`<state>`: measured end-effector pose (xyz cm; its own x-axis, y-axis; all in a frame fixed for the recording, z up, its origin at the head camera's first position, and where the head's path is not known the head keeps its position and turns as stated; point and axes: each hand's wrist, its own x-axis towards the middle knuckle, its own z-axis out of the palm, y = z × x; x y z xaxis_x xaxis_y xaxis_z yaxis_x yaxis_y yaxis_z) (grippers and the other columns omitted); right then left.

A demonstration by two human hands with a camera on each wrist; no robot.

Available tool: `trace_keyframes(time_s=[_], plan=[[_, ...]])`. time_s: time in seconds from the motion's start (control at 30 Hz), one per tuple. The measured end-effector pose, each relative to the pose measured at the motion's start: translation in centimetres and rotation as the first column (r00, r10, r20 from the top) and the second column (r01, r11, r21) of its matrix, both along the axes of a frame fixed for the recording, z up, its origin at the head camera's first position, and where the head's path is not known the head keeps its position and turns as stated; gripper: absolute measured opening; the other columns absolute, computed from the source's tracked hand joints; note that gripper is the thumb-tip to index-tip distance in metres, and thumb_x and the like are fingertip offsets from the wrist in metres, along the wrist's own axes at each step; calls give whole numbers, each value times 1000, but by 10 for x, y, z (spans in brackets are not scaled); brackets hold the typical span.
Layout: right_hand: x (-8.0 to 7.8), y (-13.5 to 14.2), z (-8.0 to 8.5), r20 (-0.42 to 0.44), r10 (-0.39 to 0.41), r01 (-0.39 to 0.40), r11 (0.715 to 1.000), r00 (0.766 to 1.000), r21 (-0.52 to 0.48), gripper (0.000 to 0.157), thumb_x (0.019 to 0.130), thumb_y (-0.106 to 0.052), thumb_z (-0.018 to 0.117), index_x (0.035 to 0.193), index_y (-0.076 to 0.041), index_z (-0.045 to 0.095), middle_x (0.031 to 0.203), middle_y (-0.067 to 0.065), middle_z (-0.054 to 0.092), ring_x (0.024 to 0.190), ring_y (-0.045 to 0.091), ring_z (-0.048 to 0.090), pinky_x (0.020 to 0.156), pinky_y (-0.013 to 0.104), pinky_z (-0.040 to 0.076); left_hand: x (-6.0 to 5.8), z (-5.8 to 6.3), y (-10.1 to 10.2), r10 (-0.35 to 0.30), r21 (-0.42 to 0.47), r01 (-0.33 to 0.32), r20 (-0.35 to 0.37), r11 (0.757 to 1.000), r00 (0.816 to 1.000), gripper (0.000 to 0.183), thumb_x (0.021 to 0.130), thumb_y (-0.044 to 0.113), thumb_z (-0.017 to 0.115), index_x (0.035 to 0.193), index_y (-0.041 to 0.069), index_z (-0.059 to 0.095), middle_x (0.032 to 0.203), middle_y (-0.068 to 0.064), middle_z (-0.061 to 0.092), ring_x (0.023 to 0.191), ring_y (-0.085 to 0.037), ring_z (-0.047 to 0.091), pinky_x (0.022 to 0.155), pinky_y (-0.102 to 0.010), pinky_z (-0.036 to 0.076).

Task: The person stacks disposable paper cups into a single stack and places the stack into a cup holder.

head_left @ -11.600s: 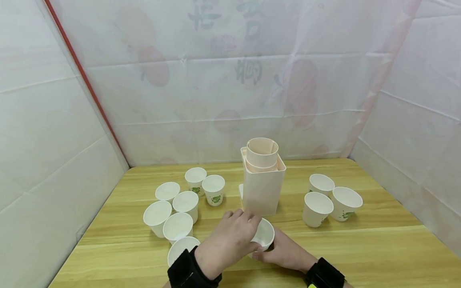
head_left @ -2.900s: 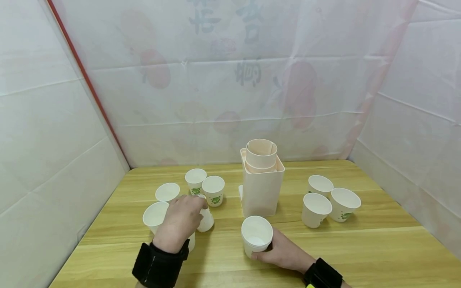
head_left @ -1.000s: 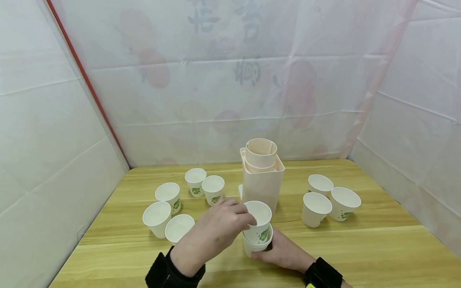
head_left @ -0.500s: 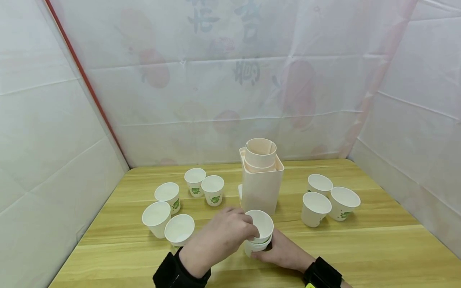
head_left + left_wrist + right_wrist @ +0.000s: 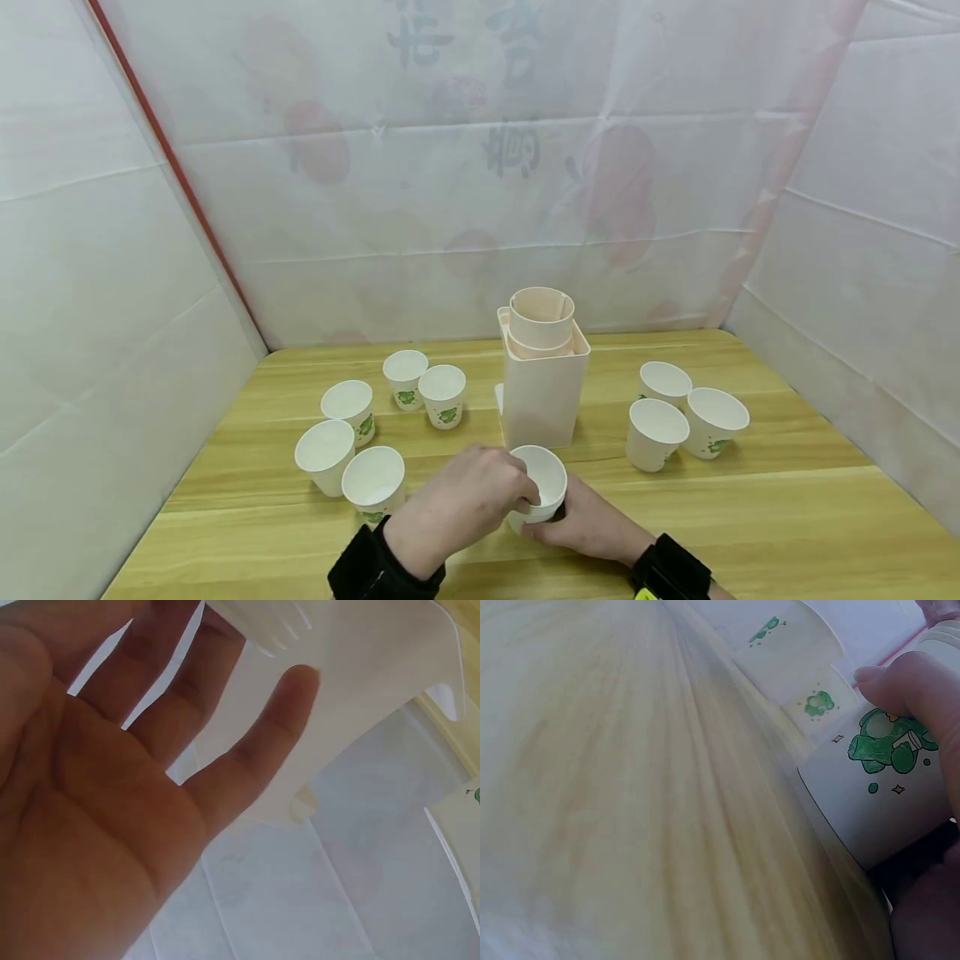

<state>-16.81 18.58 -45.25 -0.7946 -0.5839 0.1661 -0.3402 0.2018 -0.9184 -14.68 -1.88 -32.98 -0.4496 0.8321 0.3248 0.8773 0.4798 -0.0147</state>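
A nested stack of white paper cups (image 5: 550, 475) stands upright near the front middle of the table. My right hand (image 5: 592, 518) grips the stack low from the right; in the right wrist view its thumb (image 5: 911, 686) lies across the printed side of a cup (image 5: 885, 817). From the left, my left hand (image 5: 467, 500) pinches the rim of the top cup, fingertips over the edge inside it. That top cup sits deep in the others, and only its rim and interior show clearly. In the left wrist view, stacked rims (image 5: 274, 626) appear at the fingers.
Behind the stack stands a cream rectangular holder (image 5: 546, 400) with a round tube (image 5: 542, 323) in its top. Several single paper cups (image 5: 375, 479) stand upright at left, and 3 cups (image 5: 657, 437) cluster at right. White sheets (image 5: 465, 200) enclose the wooden table (image 5: 750, 533).
My left hand has lifted a cup from the left group, carried it right and lowered it into the stack. The cups at left are fewer. My right hand has kept its grip on the stack.
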Motion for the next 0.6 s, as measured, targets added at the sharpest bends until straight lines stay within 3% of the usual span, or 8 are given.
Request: trace_keyframes(time_s=[0.13, 0.37, 0.6], plan=[[1, 0, 0, 0, -5, 5, 1000, 1000, 1, 64, 79, -20, 71, 131, -20, 34, 123, 6, 49, 107, 23, 50, 90, 33, 43, 1, 0, 0, 36, -10, -36, 49, 999, 998, 13, 68, 18, 76, 72, 28, 68, 67, 18, 51, 60, 7, 38, 53, -8, 33], [1, 0, -1, 17, -7, 7, 1000, 1000, 7, 63, 79, -21, 72, 130, -19, 35, 122, 6, 49, 106, 23, 50, 90, 33, 43, 3, -1, 0, 7, -11, -7, -4, 1000, 1000, 15, 70, 12, 74, 74, 25, 66, 67, 16, 50, 58, 6, 38, 51, -9, 32], [0, 0, 1, 13, 3, -3, 1000, 1000, 11, 63, 80, -21, 71, 131, -21, 33, 124, 6, 48, 108, 23, 49, 91, 33, 42, 1, 7, -4, 3, 84, -4, 10, 996, 1000, 7, 82, 18, 68, 89, 19, 66, 85, 9, 59, 75, -2, 50, 66, -12, 39]])
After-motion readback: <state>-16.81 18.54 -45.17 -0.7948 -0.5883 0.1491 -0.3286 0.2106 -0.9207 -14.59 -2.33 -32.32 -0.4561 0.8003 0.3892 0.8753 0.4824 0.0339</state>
